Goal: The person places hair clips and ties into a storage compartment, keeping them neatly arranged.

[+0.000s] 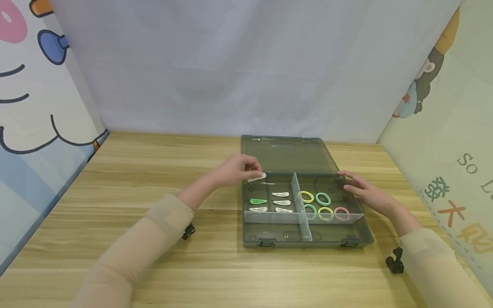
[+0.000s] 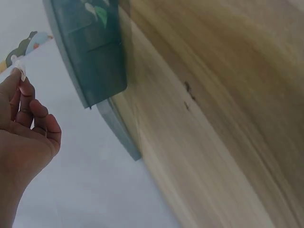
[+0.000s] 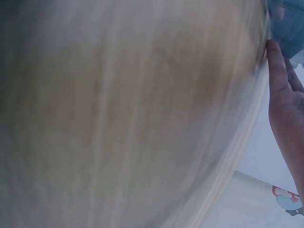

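Observation:
Between thumb and fingers my left hand (image 1: 239, 170) pinches a white snap hair clip (image 1: 256, 177), held over the back left corner of a dark translucent box (image 1: 308, 244). In the left wrist view the clip (image 2: 20, 67) shows pale at the fingertips. My right hand (image 1: 366, 194) touches the box's right wall with fingers extended. The left compartment holds several white hair clips (image 1: 282, 202) and a green hair clip (image 1: 258, 201). To the right of the divider (image 1: 295, 188) lie several hair ties, among them a pink hair tie (image 1: 341, 214) and a yellow hair tie (image 1: 307, 196).
The box's lid (image 1: 289, 154) lies folded back toward the white curtain (image 1: 239, 77). A long clear divider (image 1: 269, 217) crosses the box near its front. Wooden tabletop (image 1: 215, 273) surrounds the box. Black wrist camera parts (image 1: 395, 261) hang by the sleeves.

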The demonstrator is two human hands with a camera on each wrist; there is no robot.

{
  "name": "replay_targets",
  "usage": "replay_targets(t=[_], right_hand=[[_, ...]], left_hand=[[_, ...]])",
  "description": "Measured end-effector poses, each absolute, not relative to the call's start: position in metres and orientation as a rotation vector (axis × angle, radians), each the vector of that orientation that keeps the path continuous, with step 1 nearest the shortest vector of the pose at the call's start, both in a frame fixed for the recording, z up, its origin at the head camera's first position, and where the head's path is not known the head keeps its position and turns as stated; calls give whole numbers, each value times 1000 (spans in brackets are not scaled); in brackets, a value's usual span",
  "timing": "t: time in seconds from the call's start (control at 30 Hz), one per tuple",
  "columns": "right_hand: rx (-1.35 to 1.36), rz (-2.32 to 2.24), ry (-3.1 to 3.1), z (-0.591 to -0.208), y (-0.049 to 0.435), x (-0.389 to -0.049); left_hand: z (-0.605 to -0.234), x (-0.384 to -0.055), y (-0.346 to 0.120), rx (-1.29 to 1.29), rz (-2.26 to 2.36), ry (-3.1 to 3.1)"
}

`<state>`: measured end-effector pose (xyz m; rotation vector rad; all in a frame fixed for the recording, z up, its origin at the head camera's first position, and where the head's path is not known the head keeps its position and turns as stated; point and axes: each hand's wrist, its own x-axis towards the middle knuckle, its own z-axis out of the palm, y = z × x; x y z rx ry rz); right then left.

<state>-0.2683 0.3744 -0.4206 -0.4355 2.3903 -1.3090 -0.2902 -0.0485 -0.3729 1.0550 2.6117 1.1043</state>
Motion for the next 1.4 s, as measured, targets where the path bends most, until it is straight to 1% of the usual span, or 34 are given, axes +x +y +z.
replay_targets(t=[0.47, 0.77, 1.1, 1.4], right_hand=[[-447, -1328, 2372, -422, 376, -270], [-451, -1322, 2383, -422, 376, -269], [-447, -1323, 2386, -423, 377, -269], [-438, -1305, 2400, -423, 376, -269]], left_hand=[[-395, -300, -31, 1299, 817, 2558], [-398, -304, -28, 1404, 600, 2563], [-395, -301, -18, 1363, 287, 2629], [-395, -301, -12, 1311, 161, 2686]])
